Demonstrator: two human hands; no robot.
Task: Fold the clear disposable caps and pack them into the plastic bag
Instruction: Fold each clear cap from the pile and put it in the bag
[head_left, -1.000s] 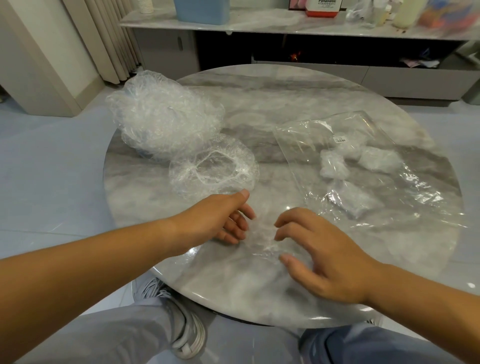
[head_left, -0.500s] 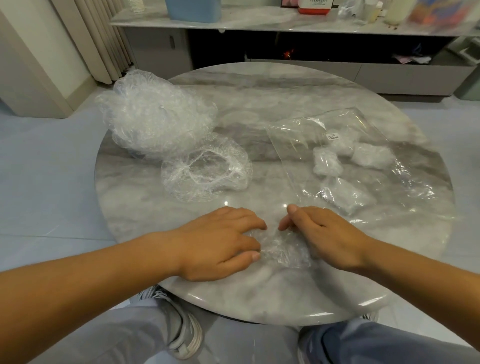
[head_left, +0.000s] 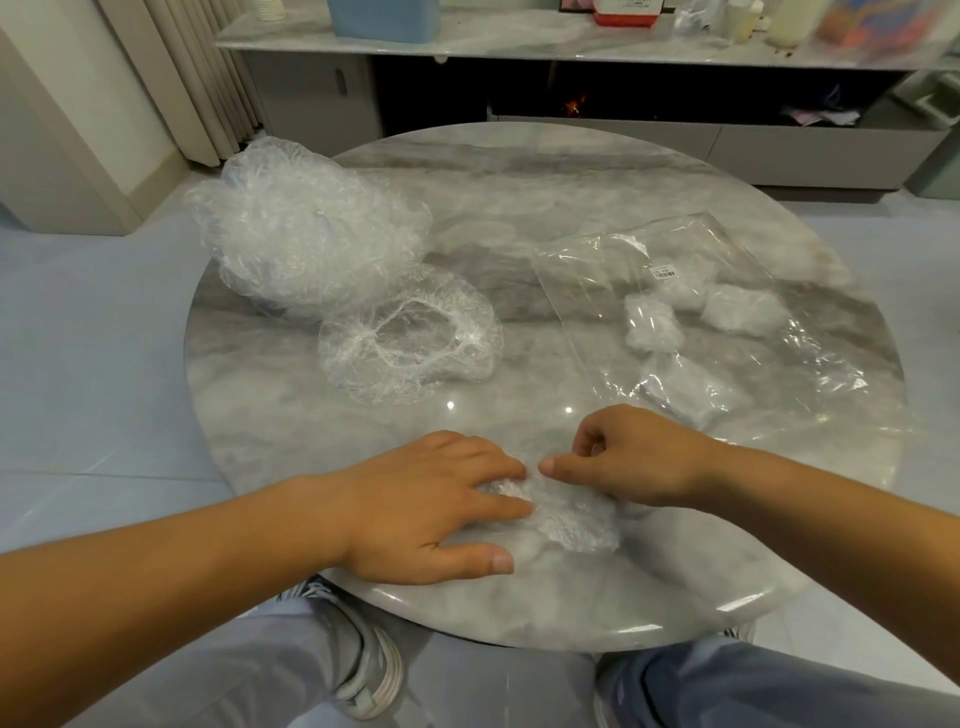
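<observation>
Pinning a cap (head_left: 574, 522) to the marble table (head_left: 566, 182), left hand (head_left: 415, 514) lies flat; right hand (head_left: 634, 462) pinches it.

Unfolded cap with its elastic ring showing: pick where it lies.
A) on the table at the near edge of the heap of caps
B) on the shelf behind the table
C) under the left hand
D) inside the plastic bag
A: the unfolded cap lies open on the table at the heap of caps, clear of the plastic bag; the left hand presses a different, bunched cap.
</observation>
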